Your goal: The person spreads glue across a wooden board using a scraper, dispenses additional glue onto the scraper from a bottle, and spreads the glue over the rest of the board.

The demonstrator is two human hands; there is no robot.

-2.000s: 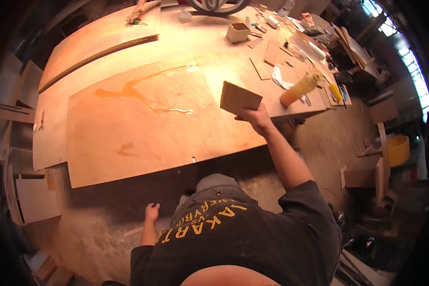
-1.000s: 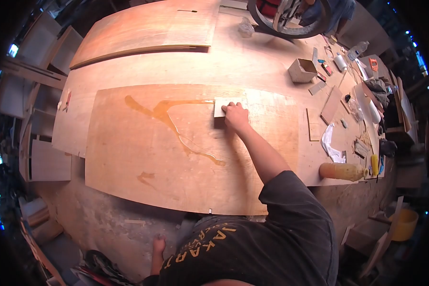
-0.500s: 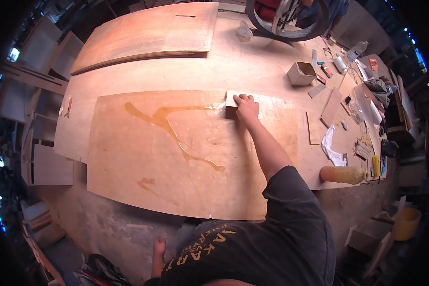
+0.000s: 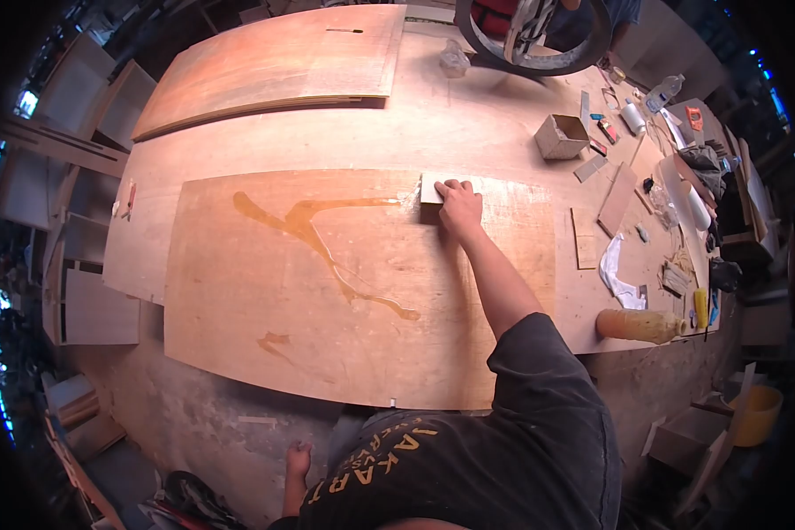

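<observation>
My right hand (image 4: pixel 459 208) grips a small flat board (image 4: pixel 430 189), whose lower edge meets the plywood sheet (image 4: pixel 238 291) near its far edge. Amber liquid (image 4: pixel 314 237) lies on the sheet in a branching streak, left of that hand. A wet sheen shows on the wood around the small board. Low beside my body, away from the table, hangs my left hand (image 4: pixel 299 459); its fingers are curled, and what they hold, if anything, is too small to name.
Stacked plywood sheets (image 4: pixel 265 66) lie at the back left. A square container (image 4: pixel 561 137) stands behind the sheet on the right. A bottle of amber liquid (image 4: pixel 640 325) lies near the right front edge, beside a white cloth (image 4: pixel 616 272). A wheel (image 4: pixel 548 62) and a person's arm are at the back.
My right hand has come down from above the table with the small board, onto the sheet, then shifted slightly right. The bottle went from upright to lying down. The view has shifted too.
</observation>
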